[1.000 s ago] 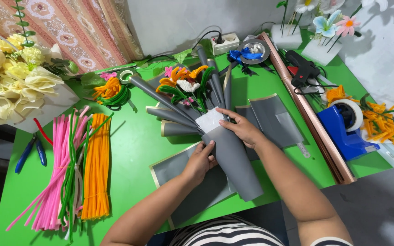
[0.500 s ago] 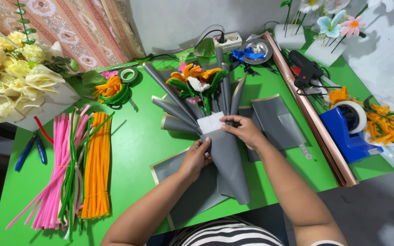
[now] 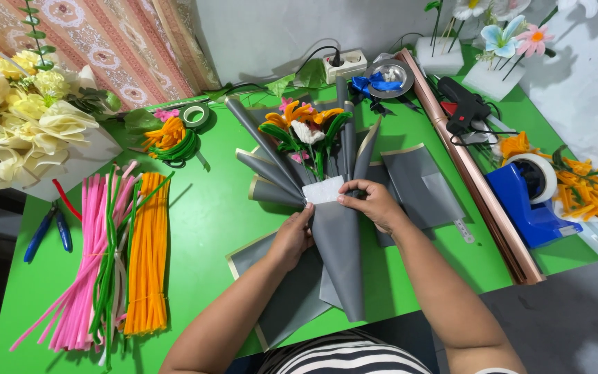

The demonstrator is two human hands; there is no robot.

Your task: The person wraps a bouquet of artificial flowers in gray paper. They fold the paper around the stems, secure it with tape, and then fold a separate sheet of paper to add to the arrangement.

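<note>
Two hands close around a bouquet [image 3: 316, 149] near the middle of the green table [image 3: 202, 208]. The left hand [image 3: 292, 235] grips the left side of the grey wrapping paper [image 3: 340, 249], fingers curled on the fold just below the flower heads. The right hand [image 3: 375, 204] presses on the right side of the same wrap, thumb and fingers pinching the paper next to a small white piece [image 3: 323, 190] at the neck of the bouquet. Orange, white and pink blooms with green stems stand out of the top of the wrap, pointing away from the person, and the grey paper tapers down toward the person's striped shirt [image 3: 344, 353].

More grey sheets [image 3: 417, 183] lie flat just right of the bouquet, and another under it to the lower left. Well to the left of the bouquet lie bundles of pink, green and orange pipe cleaners [image 3: 115, 256], with blue pliers [image 3: 46, 232] beyond them. A long copper roll [image 3: 475, 176] runs to the right of the bouquet, and past it sits a blue tape dispenser [image 3: 527, 197]. A glue gun [image 3: 461, 107] lies to the upper right of the bouquet.
</note>
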